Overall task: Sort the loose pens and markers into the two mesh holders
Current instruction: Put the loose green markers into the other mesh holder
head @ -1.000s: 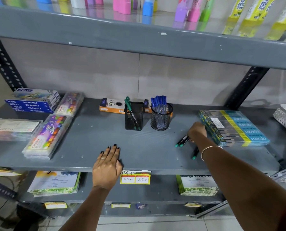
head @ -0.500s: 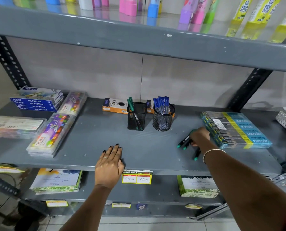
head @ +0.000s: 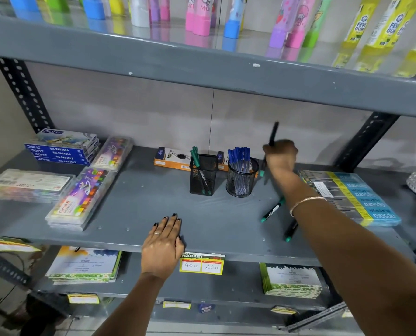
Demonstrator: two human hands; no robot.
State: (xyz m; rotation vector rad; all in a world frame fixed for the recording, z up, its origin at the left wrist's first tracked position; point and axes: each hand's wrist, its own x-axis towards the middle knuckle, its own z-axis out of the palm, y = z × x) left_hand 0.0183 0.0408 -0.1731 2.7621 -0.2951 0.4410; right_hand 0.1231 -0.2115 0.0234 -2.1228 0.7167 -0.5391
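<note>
Right hand (head: 281, 155) grips a marker (head: 273, 134) upright, raised beside the round holder (head: 242, 178). Left hand (head: 163, 246) flat, fingers spread, on the shelf (head: 141, 202). Two markers (head: 272, 210) lie loose.

Shelf (head: 139, 204) bare btwn two mesh holders (head: 203, 174) & front edge

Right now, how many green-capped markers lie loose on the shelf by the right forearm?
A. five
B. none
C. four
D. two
D: one marker lies left of the right forearm and a second marker lies nearer the shelf edge, partly hidden by the arm, while the right hand holds another marker up beside the round mesh holder.
</note>
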